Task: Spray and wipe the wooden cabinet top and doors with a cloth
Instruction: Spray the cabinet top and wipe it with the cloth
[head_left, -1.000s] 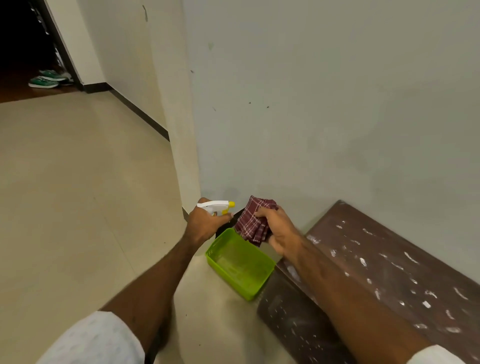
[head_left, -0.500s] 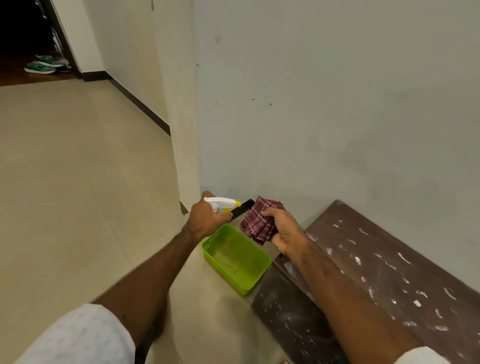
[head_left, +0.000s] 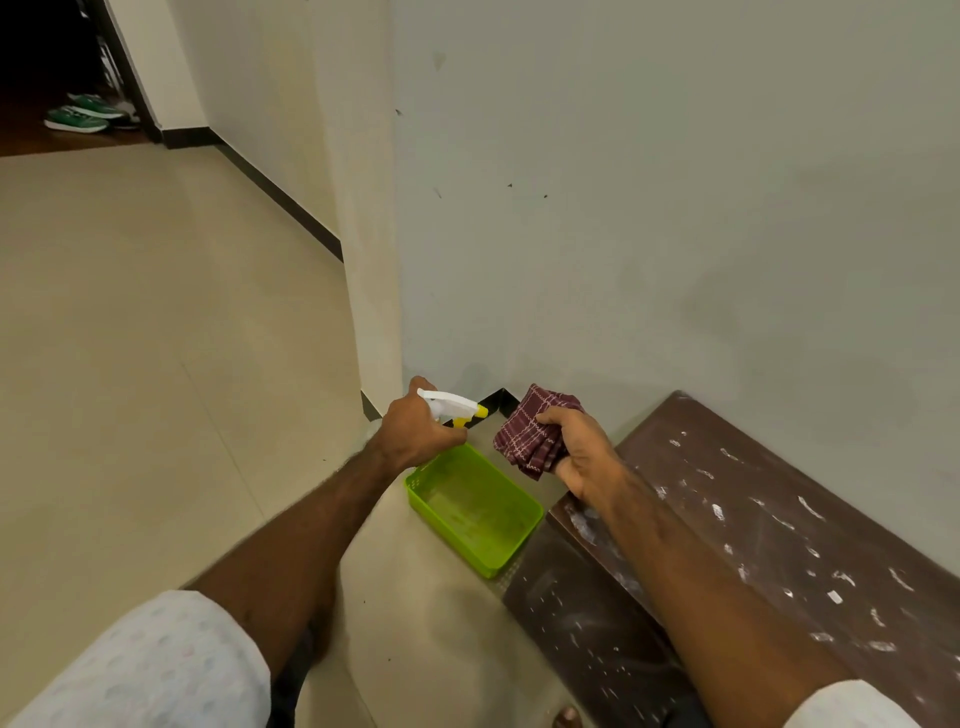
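Two hands are working above the floor beside the wall: you are holding both out in front of you at about the same height. Your left hand (head_left: 415, 428) is wrapping around the neck of a spray bottle (head_left: 453, 407), whose white head and yellow nozzle are pointing right, toward the cloth; the body of the bottle is hiding behind your fingers. Your right hand (head_left: 582, 449) is gripping a folded maroon checked cloth (head_left: 530, 434), thumb on top, and the cloth is hanging just beside the nozzle without touching it. Below and between the hands, a green plastic tub (head_left: 511, 556) is sitting on the pale tiled floor (head_left: 130, 338), its near corner touching the left end of the cabinet. You are keeping your right forearm over the dark wooden cabinet top (head_left: 779, 519), which is running along the grey wall (head_left: 675, 208) and is showing many white specks and smears. One cabinet door (head_left: 587, 618), also flecked with white, is facing you below the top edge. Green shoes (head_left: 78, 114) are lying well apart in the far doorway.
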